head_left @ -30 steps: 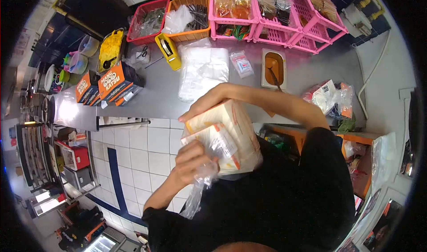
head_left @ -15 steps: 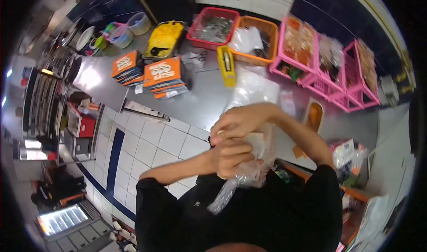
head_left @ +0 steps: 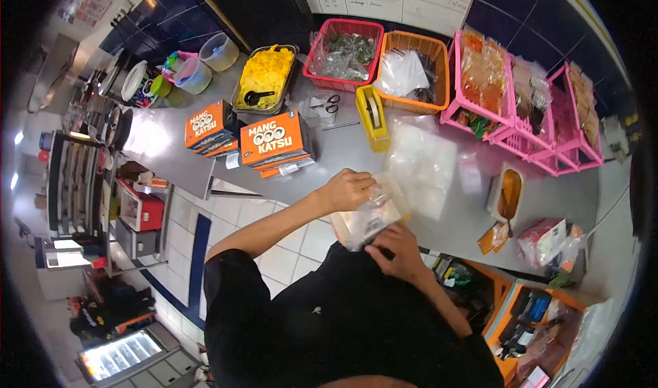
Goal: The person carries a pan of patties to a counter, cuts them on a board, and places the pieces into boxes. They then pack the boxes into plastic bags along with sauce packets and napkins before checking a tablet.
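currently both hands are on a bagged box, a pale carton with an orange patch inside a clear plastic bag, which sits at the near edge of the steel desk, partly over the tiled floor. left hand is on the top far side of the bag, grip closed, fingers curled over the crumpled plastic. right hand is at the near lower side, grip closed, fingertips pinched on the plastic; the exact contact point is hidden by the knuckles. just beyond the box, a stack of clear bags lies flat on the desk. left of it are two piles of orange boxes, printed "mang katsu". a yellow tape dispenser stands behind, with scissors just beside it. along the back: metal tray of yellow food with a black scoop in it, red basket, orange basket, pink baskets holding packets. right of the clear bags, a tub of brown sauce is well apart from the hands.
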